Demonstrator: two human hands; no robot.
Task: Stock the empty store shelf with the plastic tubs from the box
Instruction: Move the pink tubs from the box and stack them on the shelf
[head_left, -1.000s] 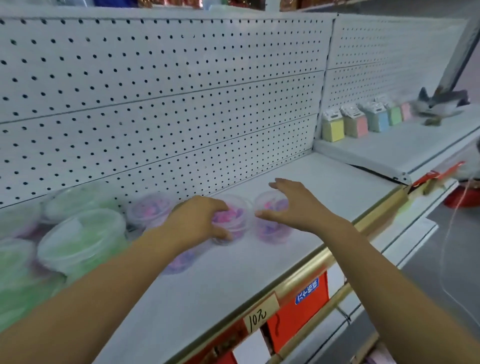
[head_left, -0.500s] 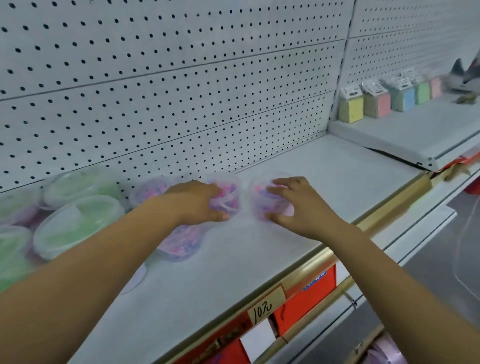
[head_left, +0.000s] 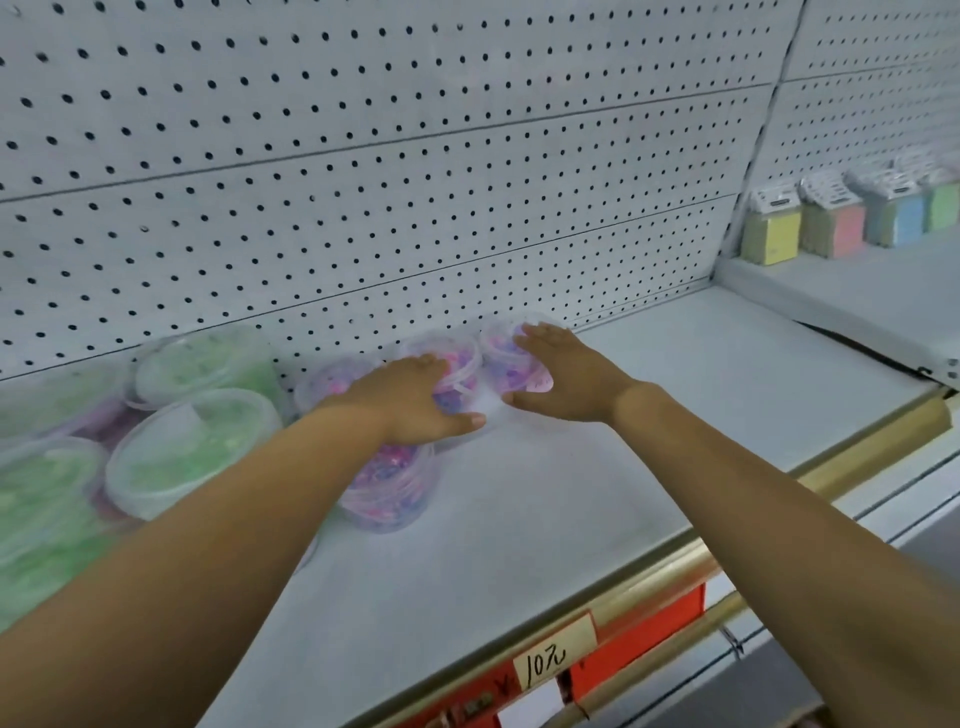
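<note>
The left hand (head_left: 410, 400) lies on top of the middle pink tub (head_left: 460, 366), near the back of the shelf (head_left: 649, 457). Its fingers (head_left: 428, 366) are stretched out over the lid and the thumb points along the front. It looks like it is pressing, not squeezing. The right hand (head_left: 563, 379) lies the same way on the end pink tub (head_left: 506, 358), with its fingers straight and its thumb low at the side. Both tubs stand side by side, close to the wall with holes (head_left: 415, 208). Another pink tub (head_left: 395, 488) stands in front, partly under the left arm. The green tubs (head_left: 182, 452) are further left.

The tubs look small and light. Their walls look thin and smooth, so they may be slippery and could bend if squeezed hard. The lid rim looks like the firmest part. A good hold is probably fingers on one side and thumb on the other, just under the rim. They probably slide easily on the smooth shelf.
</note>
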